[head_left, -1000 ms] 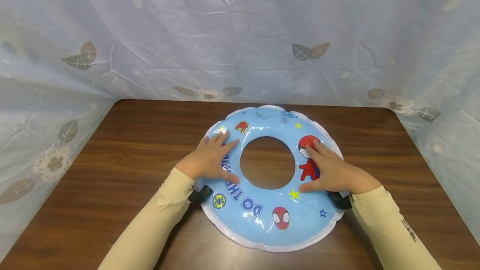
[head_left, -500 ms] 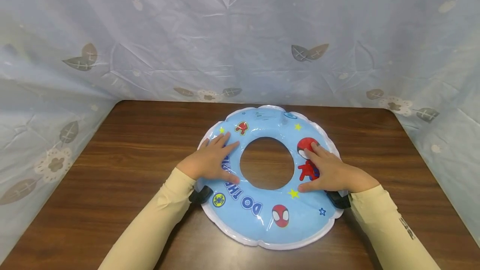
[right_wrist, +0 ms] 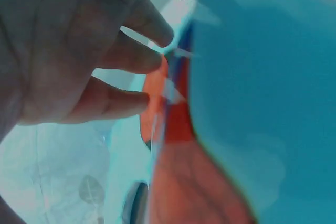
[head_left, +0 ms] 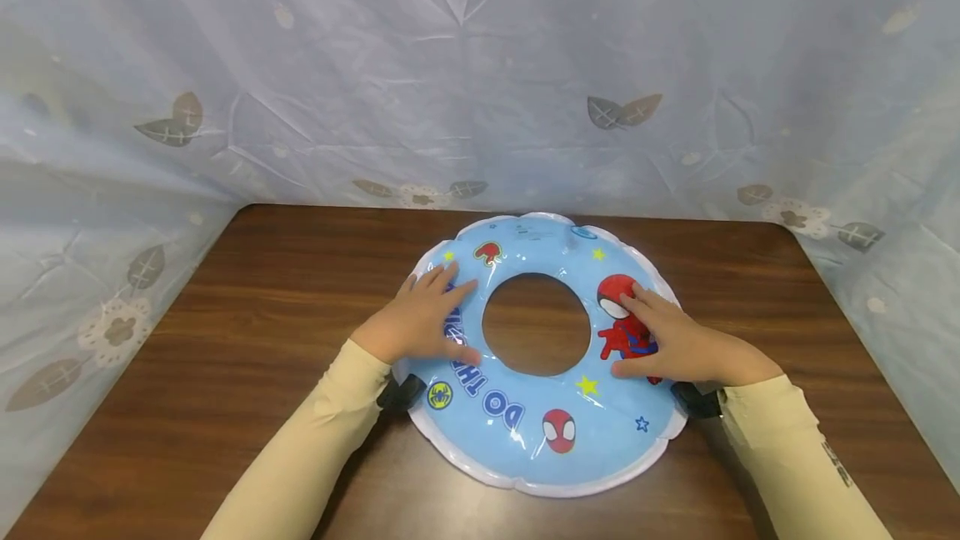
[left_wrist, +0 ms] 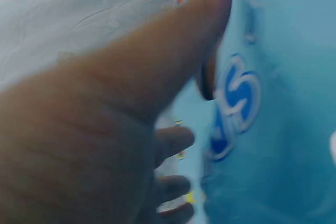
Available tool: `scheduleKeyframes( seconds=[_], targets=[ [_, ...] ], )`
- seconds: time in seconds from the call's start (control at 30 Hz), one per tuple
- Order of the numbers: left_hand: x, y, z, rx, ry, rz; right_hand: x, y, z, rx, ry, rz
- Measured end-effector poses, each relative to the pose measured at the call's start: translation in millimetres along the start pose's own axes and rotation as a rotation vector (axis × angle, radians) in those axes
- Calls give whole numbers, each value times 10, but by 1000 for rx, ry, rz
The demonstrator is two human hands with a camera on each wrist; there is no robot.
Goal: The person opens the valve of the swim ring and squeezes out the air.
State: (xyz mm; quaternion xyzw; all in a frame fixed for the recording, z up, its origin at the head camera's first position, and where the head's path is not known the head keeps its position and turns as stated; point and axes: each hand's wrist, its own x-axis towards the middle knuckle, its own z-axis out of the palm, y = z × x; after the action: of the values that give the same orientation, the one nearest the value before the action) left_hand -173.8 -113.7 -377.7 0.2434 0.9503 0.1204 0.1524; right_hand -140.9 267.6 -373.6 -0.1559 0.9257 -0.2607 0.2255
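A blue inflatable swim ring (head_left: 536, 402) with a white scalloped rim lies flat on the brown table. Cartoon heads, yellow stars and blue lettering are printed on it. My left hand (head_left: 420, 319) rests on its left side, fingers spread and thumb toward the central hole. On the right side, my right hand (head_left: 678, 344) lies over a printed red figure, partly hiding it. In the left wrist view, the left thumb (left_wrist: 173, 45) stretches along the lettered surface. The right wrist view shows the right fingers (right_wrist: 131, 103) straight, their tips right at the ring's red print.
The dark wood-grain table (head_left: 247, 315) extends around the ring on all sides. Behind and beside it hangs a pale curtain (head_left: 510, 90) with leaf and flower prints. Black straps (head_left: 401, 392) sit at both wrists, below cream sleeves (head_left: 322, 415).
My right hand has shifted slightly to the right, uncovering more of the printed red figure. The left hand stays in place on the swim ring. The head view has tilted a little.
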Motion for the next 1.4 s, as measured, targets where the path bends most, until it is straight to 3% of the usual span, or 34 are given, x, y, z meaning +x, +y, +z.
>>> scheduleKeyframes(
  seconds=[0.13, 0.23, 0.5, 0.6, 0.73, 0.9, 1.13, 1.4],
  targets=[
    [-49, 3, -23, -10, -90, -12, -25, 35, -18, -44, -4, -10],
    [-48, -5, -11, -24, -121, -14, -15, 64, -9, -55, -15, -2],
    [-48, -10, 25, -6, -94, -26, 21, 65, 27, -77, 3, 11],
    [-115, 103, -9, 8, -81, -16, -36, -56, 43, -150, 16, 29],
    [-213, 321, -44, -10, -123, -5, -101, -274, 82, -176, 2, 44],
    [-209, 465, 56, 49, -165, -45, -85, -344, 168, -210, -21, 94],
    [-146, 499, 169, 127, -156, -75, -47, -275, 245, -244, -16, 117],
    [-115, 499, 203, 146, -147, -88, -21, -278, 229, -236, -33, 121]
  ],
)
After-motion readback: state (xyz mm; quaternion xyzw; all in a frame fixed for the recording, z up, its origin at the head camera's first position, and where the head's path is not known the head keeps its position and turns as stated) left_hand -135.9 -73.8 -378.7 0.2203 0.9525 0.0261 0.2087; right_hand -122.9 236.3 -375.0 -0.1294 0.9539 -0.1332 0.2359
